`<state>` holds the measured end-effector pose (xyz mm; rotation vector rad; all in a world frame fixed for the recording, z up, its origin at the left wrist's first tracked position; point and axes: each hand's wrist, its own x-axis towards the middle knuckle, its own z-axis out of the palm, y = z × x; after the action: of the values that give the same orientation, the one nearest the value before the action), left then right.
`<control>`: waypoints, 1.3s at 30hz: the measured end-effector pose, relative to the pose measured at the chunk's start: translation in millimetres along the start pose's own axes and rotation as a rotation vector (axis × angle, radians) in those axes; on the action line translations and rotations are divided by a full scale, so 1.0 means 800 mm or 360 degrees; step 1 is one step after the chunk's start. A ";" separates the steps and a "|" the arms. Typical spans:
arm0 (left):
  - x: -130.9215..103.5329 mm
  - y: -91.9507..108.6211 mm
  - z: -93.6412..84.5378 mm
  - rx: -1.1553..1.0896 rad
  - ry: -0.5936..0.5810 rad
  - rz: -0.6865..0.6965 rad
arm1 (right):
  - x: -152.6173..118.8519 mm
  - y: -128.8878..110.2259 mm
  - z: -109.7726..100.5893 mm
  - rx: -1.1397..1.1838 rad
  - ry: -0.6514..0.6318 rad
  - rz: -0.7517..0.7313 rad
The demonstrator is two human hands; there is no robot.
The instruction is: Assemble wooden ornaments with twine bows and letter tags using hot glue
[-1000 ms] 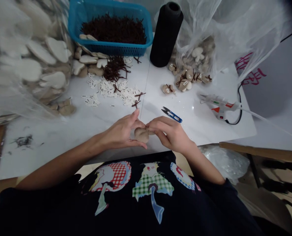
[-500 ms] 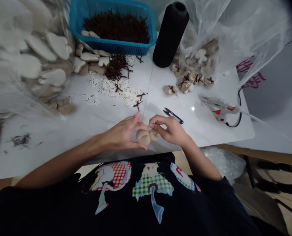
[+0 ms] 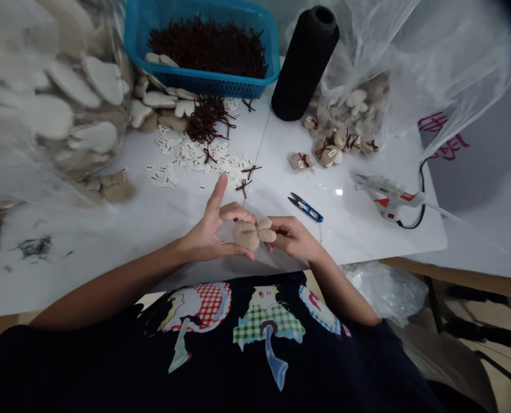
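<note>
A small beige plush bunny piece (image 3: 247,234) with a round body and two ear-like lobes is held just above the table's front edge. My left hand (image 3: 206,234) grips its round part between thumb and fingers, with one finger pointing up. At the eared end, my right hand (image 3: 297,238) has curled fingers against and partly behind the lobes, so its fingertips are partly hidden. Blue-handled thread snips (image 3: 307,207) lie beyond my right hand. Brown bows (image 3: 243,186) and many small white labels (image 3: 195,158) are spread beyond my left hand.
A blue basket (image 3: 203,85) of brown bows stands at the back, beside a black thread cone (image 3: 304,66). Plush pieces with bows (image 3: 328,154) sit at the right near a glue gun (image 3: 388,195). A clear bag (image 3: 53,115) of plush pieces fills the left.
The plush piece has turned and its two lobes now show plainly. My right hand has moved from above the piece to behind its lobes, and a left finger has lifted.
</note>
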<state>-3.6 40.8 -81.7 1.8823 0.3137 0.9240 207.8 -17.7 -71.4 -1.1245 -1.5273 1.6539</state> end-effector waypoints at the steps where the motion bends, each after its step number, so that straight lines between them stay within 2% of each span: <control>1: -0.001 0.001 0.000 -0.0013 0.0004 -0.0039 | -0.001 0.000 0.001 -0.0017 0.0027 -0.0016; 3: 0.000 0.003 0.001 0.0038 -0.0033 -0.0038 | 0.000 0.000 0.001 0.0013 0.0140 -0.0049; 6: 0.004 0.007 0.003 0.0185 -0.0139 0.0092 | 0.007 0.002 -0.003 0.0110 0.0270 -0.0083; 14: 0.009 0.009 0.004 0.0347 -0.0146 0.0205 | 0.017 0.005 0.006 0.0141 0.0192 -0.0020; 22: 0.014 0.001 -0.004 0.0443 -0.0104 0.0235 | -0.009 0.004 0.023 0.0017 0.0161 0.0057; 26: 0.008 -0.006 0.002 0.0488 0.0006 0.0086 | -0.028 0.000 0.031 -0.0082 0.0346 0.0041; 28: 0.003 -0.011 0.007 0.0526 0.0092 -0.0072 | -0.034 -0.001 0.033 -0.0190 0.0511 -0.0020; 30: -0.001 -0.016 0.012 0.0615 0.0134 -0.0137 | -0.036 0.000 0.034 -0.0237 0.0682 -0.0089; 33: -0.004 -0.019 0.019 0.0881 0.0150 0.0065 | -0.030 0.005 0.036 -0.0045 0.0824 -0.0107; 35: -0.003 -0.017 0.024 0.1145 0.0112 0.0198 | -0.021 0.008 0.039 0.0153 0.0786 -0.0066; 39: -0.003 -0.012 0.027 0.1507 -0.0056 0.0275 | -0.005 0.013 0.044 0.0370 0.0685 -0.0044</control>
<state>11.6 30.2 -96.2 2.8185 0.6539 0.9303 179.2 -38.8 -82.3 -1.2268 -1.0460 1.4118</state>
